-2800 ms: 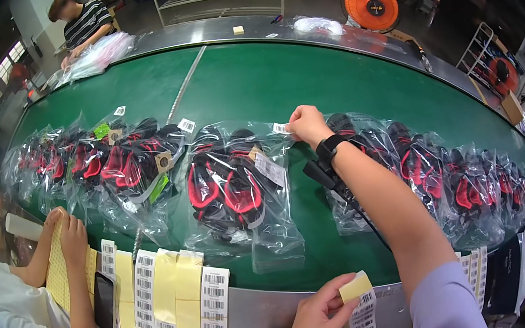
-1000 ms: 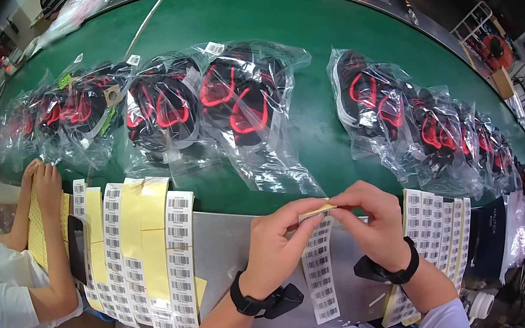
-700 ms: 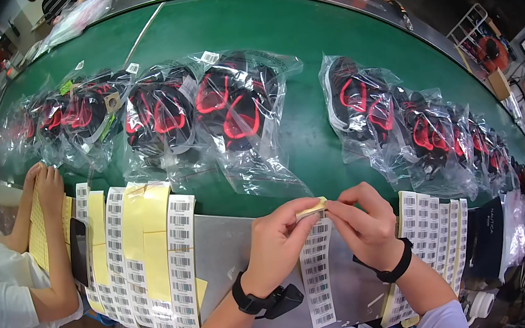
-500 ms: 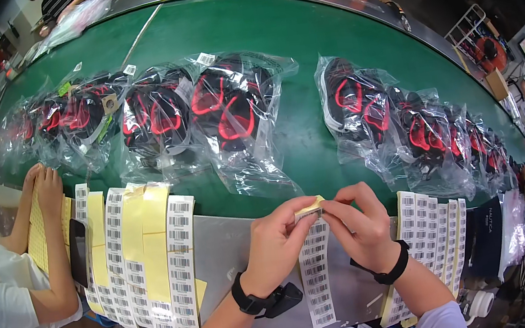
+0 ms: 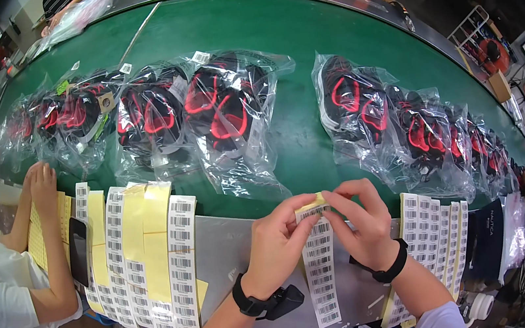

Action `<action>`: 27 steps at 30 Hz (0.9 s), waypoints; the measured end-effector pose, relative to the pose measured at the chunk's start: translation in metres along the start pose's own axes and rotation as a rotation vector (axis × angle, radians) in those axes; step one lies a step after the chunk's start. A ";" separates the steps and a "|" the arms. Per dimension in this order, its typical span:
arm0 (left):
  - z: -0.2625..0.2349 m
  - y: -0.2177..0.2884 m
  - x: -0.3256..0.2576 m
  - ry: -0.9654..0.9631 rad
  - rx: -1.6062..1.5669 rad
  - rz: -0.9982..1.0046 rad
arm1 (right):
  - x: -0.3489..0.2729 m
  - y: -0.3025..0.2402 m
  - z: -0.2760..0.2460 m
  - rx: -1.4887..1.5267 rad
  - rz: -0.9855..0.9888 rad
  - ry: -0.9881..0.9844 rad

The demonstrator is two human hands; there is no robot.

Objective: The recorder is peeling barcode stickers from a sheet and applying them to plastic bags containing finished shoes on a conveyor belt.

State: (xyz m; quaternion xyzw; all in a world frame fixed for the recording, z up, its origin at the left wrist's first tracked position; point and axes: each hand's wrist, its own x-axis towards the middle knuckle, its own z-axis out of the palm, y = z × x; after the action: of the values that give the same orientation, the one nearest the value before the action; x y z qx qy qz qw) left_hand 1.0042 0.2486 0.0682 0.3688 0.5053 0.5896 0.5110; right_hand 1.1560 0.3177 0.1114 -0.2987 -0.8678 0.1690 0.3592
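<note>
Between my two hands, a white strip of barcode labels hangs over the grey metal edge of the workbench. Its top end curls over, showing the yellow backing. My left hand pinches the strip's upper left side between thumb and fingers. At the upper right corner, the thumb and index finger of my right hand are closed on the same end. A clear plastic bag holding black and red items that look like shoes lies beyond my left hand. A similar bag lies beyond my right.
More label sheets overhang the bench at left, and others at right. Several bagged items line the green surface. A black phone lies near a co-worker's hands at far left. A dark blue bag lies at right.
The bags on the green surface have shifted slightly left. My fingers still grip the strip's top end, and its yellow backing shows a little more broadly.
</note>
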 end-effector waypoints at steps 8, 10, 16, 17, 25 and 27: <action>0.007 0.006 0.002 -0.044 -0.036 -0.078 | 0.001 0.013 -0.007 -0.037 -0.131 -0.059; 0.012 0.002 0.000 -0.028 -0.016 -0.038 | 0.004 0.014 -0.011 -0.028 -0.140 -0.060; 0.008 0.002 0.005 0.075 -0.012 -0.047 | 0.034 0.007 -0.040 0.447 0.192 0.109; 0.011 -0.010 0.004 0.051 -0.014 -0.053 | 0.050 0.019 -0.035 0.711 0.396 0.188; 0.030 -0.012 0.001 -0.081 0.089 -0.136 | 0.157 0.170 0.125 1.089 0.994 0.319; 0.030 -0.015 0.001 -0.027 0.078 -0.113 | 0.171 0.176 0.133 1.040 1.002 0.336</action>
State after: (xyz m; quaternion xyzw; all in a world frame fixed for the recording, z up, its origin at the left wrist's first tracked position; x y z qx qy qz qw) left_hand 1.0363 0.2554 0.0602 0.3673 0.5411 0.5345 0.5353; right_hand 1.0329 0.5511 0.0207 -0.4719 -0.3687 0.6540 0.4622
